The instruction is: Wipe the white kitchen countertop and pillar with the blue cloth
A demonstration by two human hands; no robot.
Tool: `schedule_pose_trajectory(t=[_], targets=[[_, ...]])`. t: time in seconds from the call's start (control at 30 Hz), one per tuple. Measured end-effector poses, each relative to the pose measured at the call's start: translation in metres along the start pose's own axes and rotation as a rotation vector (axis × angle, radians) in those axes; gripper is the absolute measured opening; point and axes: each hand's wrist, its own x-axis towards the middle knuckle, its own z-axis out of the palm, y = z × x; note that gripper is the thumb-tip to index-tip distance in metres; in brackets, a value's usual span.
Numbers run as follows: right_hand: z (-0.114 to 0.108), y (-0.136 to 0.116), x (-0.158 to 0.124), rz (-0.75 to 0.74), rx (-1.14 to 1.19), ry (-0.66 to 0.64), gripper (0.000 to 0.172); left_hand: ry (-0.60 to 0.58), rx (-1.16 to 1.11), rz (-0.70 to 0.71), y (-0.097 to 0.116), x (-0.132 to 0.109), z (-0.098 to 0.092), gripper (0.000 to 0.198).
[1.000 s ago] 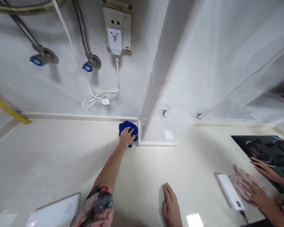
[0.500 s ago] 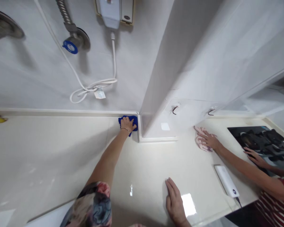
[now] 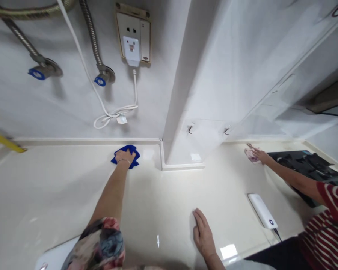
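Note:
My left hand (image 3: pixel 125 156) is stretched far out and presses down on a blue cloth (image 3: pixel 133 162) lying on the cream countertop (image 3: pixel 59 187), close to the back wall. A bracelet shows on that wrist. My right hand (image 3: pixel 204 234) lies flat on the countertop near the front edge, fingers together and stretched out, holding nothing.
A white pillar (image 3: pixel 186 93) juts out right of the cloth. On the wall are a socket with a plug (image 3: pixel 131 41), a coiled cord (image 3: pixel 112 114) and two hoses with blue valves (image 3: pixel 100 80). A co-worker's hand (image 3: pixel 258 154) holds a pink cloth (image 3: pixel 250 154) by a black hob (image 3: pixel 307 165). A white power bank (image 3: pixel 261 210) lies on the right.
My left hand slid the blue cloth left, away from the corner by the pillar. The co-worker's hand with the pink cloth moved farther right toward the hob.

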Motion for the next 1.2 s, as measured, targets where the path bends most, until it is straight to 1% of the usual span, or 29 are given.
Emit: schedule_pose_trajectory(t=[0.07,0.13,0.2,0.27,0.3,0.37,0.43,0.53,0.6,0.7,0.77,0.8,0.87,0.9,0.97,1.07,1.2], targets=[[0.003,0.003,-0.001,-0.014,0.001,0.008,0.064,0.001,0.038,-0.077,-0.038,-0.007,-0.005,0.064],[0.007,0.006,-0.002,-0.028,0.007,0.018,0.064,0.035,0.064,-0.102,-0.066,-0.019,-0.002,0.064],[0.010,0.008,-0.003,-0.032,0.012,0.023,0.063,0.089,0.066,-0.077,-0.080,-0.036,0.008,0.066],[0.011,0.010,-0.004,-0.038,0.007,0.021,0.063,0.126,0.044,-0.033,-0.079,-0.056,0.024,0.068],[0.012,0.011,-0.004,-0.048,0.001,0.018,0.063,0.127,0.035,-0.020,-0.074,-0.069,0.032,0.068],[0.013,0.012,-0.004,-0.074,-0.017,0.015,0.063,0.143,-0.037,0.066,-0.056,-0.098,0.049,0.067],[0.013,0.014,-0.004,-0.096,-0.029,0.014,0.061,0.172,-0.111,0.192,-0.030,-0.132,0.064,0.066],[0.015,0.016,-0.004,-0.115,-0.021,0.011,0.059,0.172,-0.203,0.367,0.010,-0.188,0.084,0.064],[0.016,0.017,-0.004,-0.124,-0.009,0.017,0.057,0.178,-0.239,0.472,0.032,-0.225,0.097,0.063],[0.019,0.018,-0.005,-0.131,0.007,0.033,0.056,0.166,-0.264,0.656,0.051,-0.275,0.115,0.064],[0.020,0.019,-0.007,-0.134,0.017,0.035,0.055,0.154,-0.267,0.802,0.054,-0.299,0.123,0.067],[0.020,0.020,-0.007,-0.135,0.023,0.032,0.055,0.140,-0.264,0.874,0.053,-0.307,0.126,0.068],[0.020,0.021,-0.008,-0.129,0.041,0.018,0.055,0.100,-0.256,0.978,0.050,-0.315,0.128,0.070],[0.020,0.021,-0.008,-0.122,0.052,0.011,0.055,0.078,-0.253,1.012,0.048,-0.315,0.127,0.070],[0.019,0.021,-0.009,-0.105,0.069,0.006,0.054,0.041,-0.253,1.048,0.043,-0.305,0.123,0.070],[0.017,0.020,-0.010,-0.080,0.077,0.003,0.053,0.038,-0.262,1.041,0.037,-0.276,0.116,0.066],[0.015,0.015,-0.011,-0.067,0.077,-0.007,0.053,0.131,-0.291,0.871,0.025,-0.225,0.106,0.060]])
